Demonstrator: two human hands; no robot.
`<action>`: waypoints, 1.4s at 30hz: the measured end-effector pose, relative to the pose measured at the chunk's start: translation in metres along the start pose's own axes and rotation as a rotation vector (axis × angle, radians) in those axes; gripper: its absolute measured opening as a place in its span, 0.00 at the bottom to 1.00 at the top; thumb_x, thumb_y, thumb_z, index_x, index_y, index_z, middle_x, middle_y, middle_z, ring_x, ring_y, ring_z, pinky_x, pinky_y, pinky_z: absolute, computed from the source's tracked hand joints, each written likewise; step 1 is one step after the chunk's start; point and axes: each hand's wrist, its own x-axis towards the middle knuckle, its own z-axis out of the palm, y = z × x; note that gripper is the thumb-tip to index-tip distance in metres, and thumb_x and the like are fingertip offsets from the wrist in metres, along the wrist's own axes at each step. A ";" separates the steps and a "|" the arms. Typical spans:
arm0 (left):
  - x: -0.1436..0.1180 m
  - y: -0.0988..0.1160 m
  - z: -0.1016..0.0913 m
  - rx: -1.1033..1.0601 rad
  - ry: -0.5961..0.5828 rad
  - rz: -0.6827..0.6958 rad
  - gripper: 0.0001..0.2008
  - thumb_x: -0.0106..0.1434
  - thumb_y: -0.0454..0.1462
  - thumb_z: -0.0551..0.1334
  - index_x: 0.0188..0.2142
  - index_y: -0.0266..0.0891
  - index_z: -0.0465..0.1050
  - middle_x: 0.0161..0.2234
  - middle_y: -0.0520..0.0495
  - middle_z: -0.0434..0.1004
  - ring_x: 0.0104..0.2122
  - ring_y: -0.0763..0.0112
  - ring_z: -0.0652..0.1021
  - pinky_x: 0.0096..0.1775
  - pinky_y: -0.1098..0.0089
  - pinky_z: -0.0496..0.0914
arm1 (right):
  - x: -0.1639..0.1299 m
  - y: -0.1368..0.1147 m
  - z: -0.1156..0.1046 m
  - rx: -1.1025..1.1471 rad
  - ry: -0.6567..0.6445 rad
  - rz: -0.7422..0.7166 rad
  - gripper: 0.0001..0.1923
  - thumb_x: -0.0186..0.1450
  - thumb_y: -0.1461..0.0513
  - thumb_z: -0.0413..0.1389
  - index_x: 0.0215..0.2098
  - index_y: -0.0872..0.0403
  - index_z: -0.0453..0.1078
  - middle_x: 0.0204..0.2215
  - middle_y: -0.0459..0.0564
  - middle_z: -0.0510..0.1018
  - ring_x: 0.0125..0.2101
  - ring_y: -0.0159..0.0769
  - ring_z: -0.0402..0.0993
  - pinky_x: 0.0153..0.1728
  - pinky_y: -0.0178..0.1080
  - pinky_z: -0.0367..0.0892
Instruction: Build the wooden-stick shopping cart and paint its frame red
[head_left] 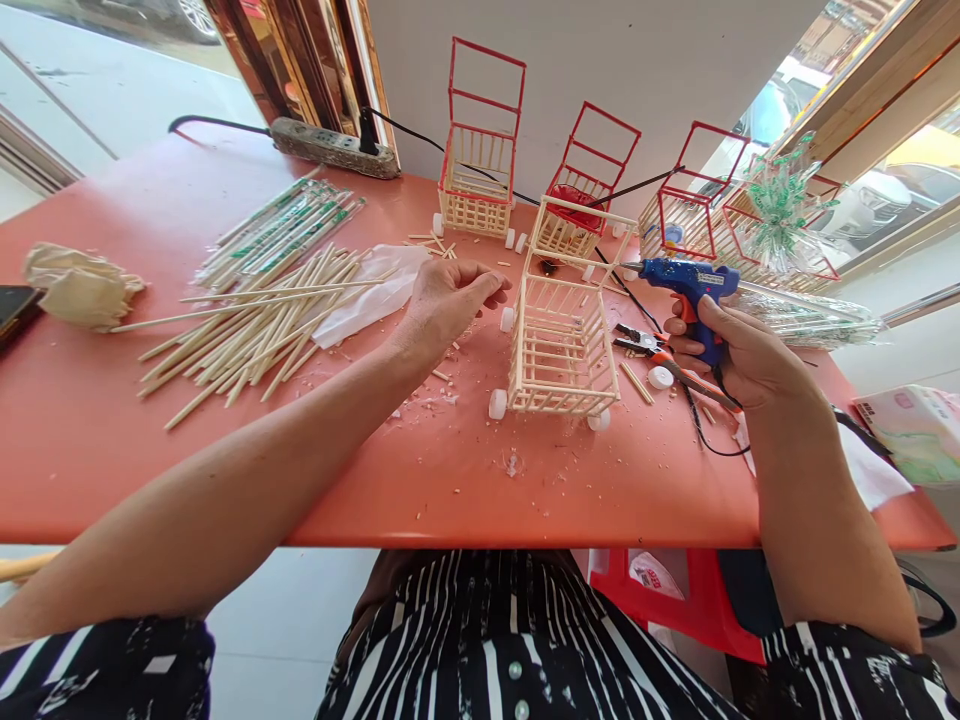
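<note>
1. The right hand [739, 345] is gripping the handle of a blue glue gun [679, 275], its fingers resting by the orange trigger; whether they are squeezing, I cannot tell.
2. The left hand [454, 300] is hovering just left of the cart, thumb and fingers drawing together; I cannot tell whether they are pinching anything. The 2 hands are standing well apart.
3. Between them, the plain stick cart [559, 350] is standing on its white wheels [497, 404], its handle frame [590, 212] rising at the far end. The nozzle is pointing at that frame's right upright; contact is unclear.
4. For neat gluing, I would be aiming the tip at the joint, laying 1 small bead, steadying the frame with the left hand and keeping fingers clear of the nozzle.
5. To the right, pliers [637, 341] and a loose white wheel [661, 377] are lying near a black cord; minding that cord seems wise.
6. To the left, loose sticks [247, 320] are lying piled on the table [420, 470].
7. Farther back, red-trimmed carts [480, 205] are standing by the wall.
</note>
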 end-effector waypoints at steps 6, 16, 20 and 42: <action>0.001 -0.002 0.000 -0.015 -0.001 0.005 0.09 0.62 0.36 0.64 0.26 0.42 0.81 0.29 0.46 0.84 0.31 0.70 0.81 0.33 0.72 0.72 | -0.001 0.000 0.000 0.026 0.000 -0.005 0.28 0.49 0.52 0.79 0.38 0.56 0.73 0.31 0.45 0.67 0.25 0.23 0.57 0.18 0.29 0.57; 0.002 -0.004 0.000 -0.019 -0.003 0.004 0.08 0.62 0.36 0.64 0.28 0.41 0.81 0.29 0.46 0.84 0.31 0.70 0.81 0.34 0.72 0.72 | -0.001 0.001 -0.001 -0.025 -0.010 0.002 0.28 0.50 0.49 0.78 0.37 0.54 0.71 0.31 0.47 0.69 0.25 0.25 0.58 0.17 0.29 0.58; 0.001 -0.003 0.000 -0.018 -0.003 0.001 0.09 0.62 0.36 0.64 0.27 0.41 0.81 0.29 0.46 0.84 0.31 0.70 0.81 0.33 0.72 0.72 | -0.003 0.000 0.001 -0.006 0.009 0.017 0.29 0.48 0.50 0.79 0.38 0.54 0.72 0.30 0.46 0.69 0.25 0.24 0.58 0.17 0.27 0.57; 0.001 0.000 -0.001 -0.010 -0.011 0.019 0.09 0.62 0.36 0.64 0.27 0.41 0.81 0.28 0.47 0.83 0.30 0.71 0.79 0.32 0.73 0.70 | -0.015 0.003 0.010 -0.140 0.104 -0.089 0.31 0.48 0.44 0.77 0.37 0.53 0.72 0.31 0.47 0.71 0.24 0.25 0.62 0.17 0.30 0.54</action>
